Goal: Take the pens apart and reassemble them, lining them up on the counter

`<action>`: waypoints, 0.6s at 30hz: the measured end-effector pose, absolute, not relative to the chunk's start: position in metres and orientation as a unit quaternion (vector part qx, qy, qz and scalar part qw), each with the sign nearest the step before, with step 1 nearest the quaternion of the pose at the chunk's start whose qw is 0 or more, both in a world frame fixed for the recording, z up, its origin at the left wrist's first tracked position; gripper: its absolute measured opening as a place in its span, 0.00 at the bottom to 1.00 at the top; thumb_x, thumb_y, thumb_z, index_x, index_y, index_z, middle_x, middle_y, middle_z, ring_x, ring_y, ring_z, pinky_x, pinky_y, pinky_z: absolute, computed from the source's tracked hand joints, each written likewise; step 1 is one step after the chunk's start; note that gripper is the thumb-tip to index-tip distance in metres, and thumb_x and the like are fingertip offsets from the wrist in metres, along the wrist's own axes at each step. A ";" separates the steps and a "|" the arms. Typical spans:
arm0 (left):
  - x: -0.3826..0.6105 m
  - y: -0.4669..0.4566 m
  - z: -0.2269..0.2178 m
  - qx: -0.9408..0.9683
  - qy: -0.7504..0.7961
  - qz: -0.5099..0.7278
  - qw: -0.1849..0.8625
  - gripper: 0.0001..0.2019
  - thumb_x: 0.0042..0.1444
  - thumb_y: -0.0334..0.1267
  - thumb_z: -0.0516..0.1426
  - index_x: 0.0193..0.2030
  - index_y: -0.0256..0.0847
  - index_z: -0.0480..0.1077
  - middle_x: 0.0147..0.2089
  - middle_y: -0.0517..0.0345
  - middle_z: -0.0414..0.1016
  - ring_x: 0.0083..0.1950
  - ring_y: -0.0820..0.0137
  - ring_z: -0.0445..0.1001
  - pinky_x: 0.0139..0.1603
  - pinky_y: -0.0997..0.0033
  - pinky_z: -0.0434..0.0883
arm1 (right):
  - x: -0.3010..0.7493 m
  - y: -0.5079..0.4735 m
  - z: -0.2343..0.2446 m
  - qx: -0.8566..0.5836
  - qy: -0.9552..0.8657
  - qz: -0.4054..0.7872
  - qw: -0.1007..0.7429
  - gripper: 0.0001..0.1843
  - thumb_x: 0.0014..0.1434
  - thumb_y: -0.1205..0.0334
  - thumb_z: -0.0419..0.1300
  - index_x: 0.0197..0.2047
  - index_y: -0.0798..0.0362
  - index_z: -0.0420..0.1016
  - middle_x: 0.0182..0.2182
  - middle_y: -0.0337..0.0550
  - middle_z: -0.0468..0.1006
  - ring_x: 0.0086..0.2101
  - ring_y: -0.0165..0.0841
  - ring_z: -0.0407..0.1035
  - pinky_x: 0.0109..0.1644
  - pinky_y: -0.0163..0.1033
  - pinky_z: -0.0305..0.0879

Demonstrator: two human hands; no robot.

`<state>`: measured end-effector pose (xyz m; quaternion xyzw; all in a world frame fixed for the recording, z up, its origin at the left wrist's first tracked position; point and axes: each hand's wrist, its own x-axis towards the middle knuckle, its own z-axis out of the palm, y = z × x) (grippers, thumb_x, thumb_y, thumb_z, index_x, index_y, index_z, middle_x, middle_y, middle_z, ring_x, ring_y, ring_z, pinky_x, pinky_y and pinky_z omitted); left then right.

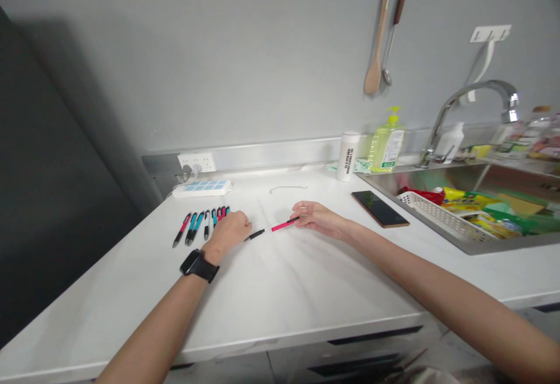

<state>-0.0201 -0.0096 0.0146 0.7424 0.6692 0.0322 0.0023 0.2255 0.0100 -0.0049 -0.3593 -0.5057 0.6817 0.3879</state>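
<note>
My left hand, with a black watch on its wrist, is closed on the black grip section of a pen. A thin, pale refill shows between that section and a pink pen barrel, so the two parts are slightly apart but in line. My right hand pinches the barrel at its far end, by the black clip. Just left of my left hand, several pens in pink, blue and white lie in a row on the white countertop. My left hand hides some of them in part.
Behind the hands lies a thin wire-like strand. A power strip sits at back left. To the right are a phone, a white canister, a soap bottle and a sink holding a basket and packets.
</note>
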 end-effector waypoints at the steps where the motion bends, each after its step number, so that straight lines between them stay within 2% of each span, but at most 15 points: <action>1: -0.020 -0.009 0.014 0.742 0.669 0.029 0.002 0.16 0.54 0.37 0.47 0.32 0.34 0.75 0.29 0.42 0.77 0.32 0.62 0.75 0.30 0.70 0.62 | 0.225 0.010 -0.005 -0.359 -0.506 0.686 0.381 0.15 0.41 0.74 0.68 0.33 0.55 0.71 0.29 0.39 0.78 0.28 0.24 0.72 0.35 0.29 0.69; 3: -0.019 -0.008 0.014 0.741 0.670 0.025 0.001 0.17 0.55 0.37 0.47 0.32 0.33 0.76 0.30 0.42 0.77 0.32 0.62 0.76 0.30 0.70 0.62 | 0.225 0.009 -0.004 -0.356 -0.506 0.691 0.373 0.11 0.45 0.69 0.68 0.32 0.55 0.71 0.27 0.39 0.77 0.26 0.23 0.70 0.33 0.29 0.69; 7: -0.021 -0.006 0.012 0.742 0.670 0.024 -0.001 0.17 0.54 0.36 0.47 0.32 0.34 0.76 0.30 0.43 0.77 0.32 0.64 0.75 0.30 0.71 0.62 | 0.225 0.010 -0.004 -0.352 -0.503 0.690 0.384 0.15 0.40 0.73 0.70 0.32 0.55 0.71 0.29 0.38 0.77 0.28 0.23 0.71 0.35 0.28 0.68; 11: -0.023 -0.006 0.011 0.745 0.667 0.031 -0.007 0.16 0.53 0.36 0.47 0.30 0.35 0.75 0.29 0.44 0.77 0.31 0.64 0.75 0.29 0.72 0.61 | 0.226 0.012 -0.005 -0.350 -0.502 0.700 0.369 0.10 0.48 0.66 0.67 0.32 0.55 0.71 0.26 0.39 0.76 0.22 0.22 0.67 0.29 0.27 0.66; 15: -0.022 -0.007 0.012 0.745 0.666 0.034 -0.010 0.15 0.53 0.36 0.47 0.28 0.36 0.74 0.29 0.44 0.77 0.31 0.64 0.75 0.27 0.70 0.59 | 0.226 0.011 -0.006 -0.354 -0.501 0.693 0.379 0.18 0.38 0.72 0.71 0.33 0.55 0.71 0.30 0.38 0.76 0.30 0.25 0.72 0.39 0.31 0.69; 18: -0.020 -0.008 0.013 0.743 0.668 0.038 -0.005 0.15 0.53 0.38 0.47 0.26 0.36 0.73 0.28 0.45 0.76 0.30 0.64 0.74 0.26 0.70 0.58 | 0.226 0.011 -0.007 -0.373 -0.504 0.683 0.374 0.19 0.34 0.74 0.70 0.33 0.55 0.72 0.30 0.37 0.76 0.31 0.26 0.71 0.40 0.33 0.68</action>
